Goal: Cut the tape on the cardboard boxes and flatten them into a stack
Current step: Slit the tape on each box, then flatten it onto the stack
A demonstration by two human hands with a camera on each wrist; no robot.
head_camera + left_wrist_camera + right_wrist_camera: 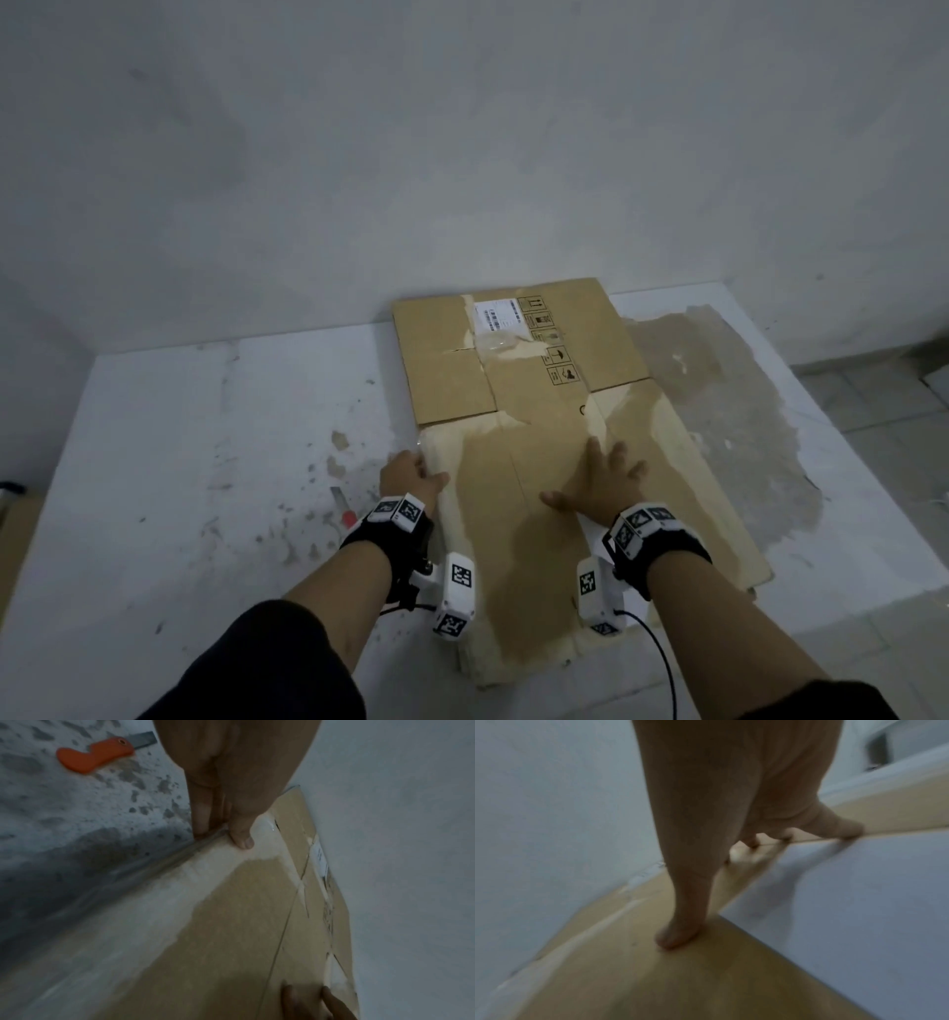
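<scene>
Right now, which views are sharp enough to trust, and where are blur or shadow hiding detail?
Head view: dim but sharp; arm shadows darken the flattened brown cardboard box. Left wrist view: left hand and orange-handled utility knife readable, near cardboard edge smeared. Right wrist view: motion-blurred throughout, right hand soft.

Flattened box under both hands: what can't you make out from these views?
- Whether more boxes lie beneath the flattened box: head view, its top sheet covers them.
- Shipping label text: too small.
- Knife blade tip: left wrist view, left hand hides it.
- Right hand fingers: right wrist view, blurred.
</scene>
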